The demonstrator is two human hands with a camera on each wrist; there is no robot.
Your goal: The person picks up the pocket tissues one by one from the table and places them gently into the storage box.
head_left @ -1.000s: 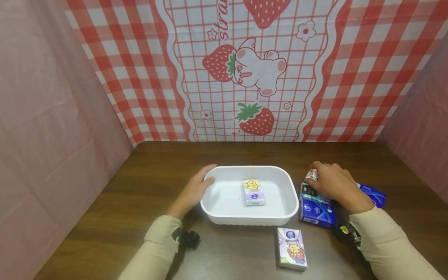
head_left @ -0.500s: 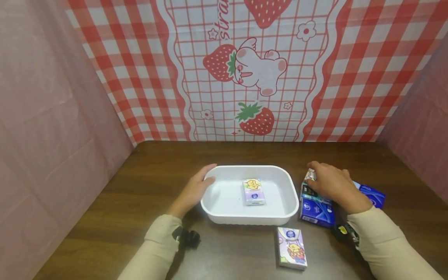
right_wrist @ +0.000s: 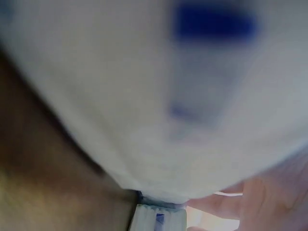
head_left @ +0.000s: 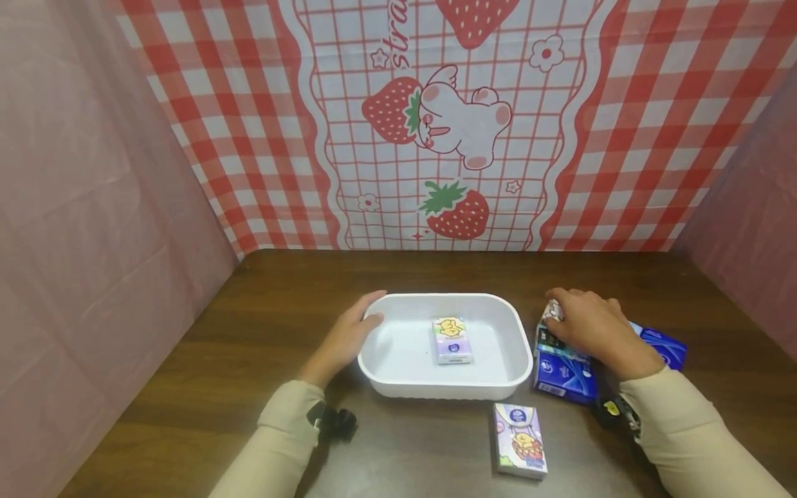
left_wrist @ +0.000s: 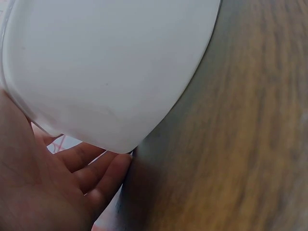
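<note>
My left hand point(head_left: 345, 337) grips the left end of a white plastic basin point(head_left: 445, 393), thumb over the rim and fingers outside. In the left wrist view, fingers point(left_wrist: 103, 178) press against the basin's outer wall point(left_wrist: 110, 72). A purple and yellow tissue pack point(head_left: 453, 341) lies inside. Right of the basin, my right hand point(head_left: 594, 328) reaches over several tissue packs, its thumb and fingers around a small pack with a cartoon print point(head_left: 553, 310). Its hold is partly hidden. In the right wrist view, a blurred white pack surface point(right_wrist: 110, 96) covers most of the hand point(right_wrist: 269, 202).
Beside the right hand lie a dark-labelled pack point(head_left: 549, 339), a blue pack point(head_left: 563, 377) and another blue pack point(head_left: 663, 348). A purple cartoon pack point(head_left: 520, 441) lies in front of the basin on the brown wooden table point(head_left: 205, 373). A checked strawberry cloth point(head_left: 461, 124) hangs behind.
The right hand has shifted slightly to the left over the packs and then stays almost still. The left hand and the basin stay in place.
</note>
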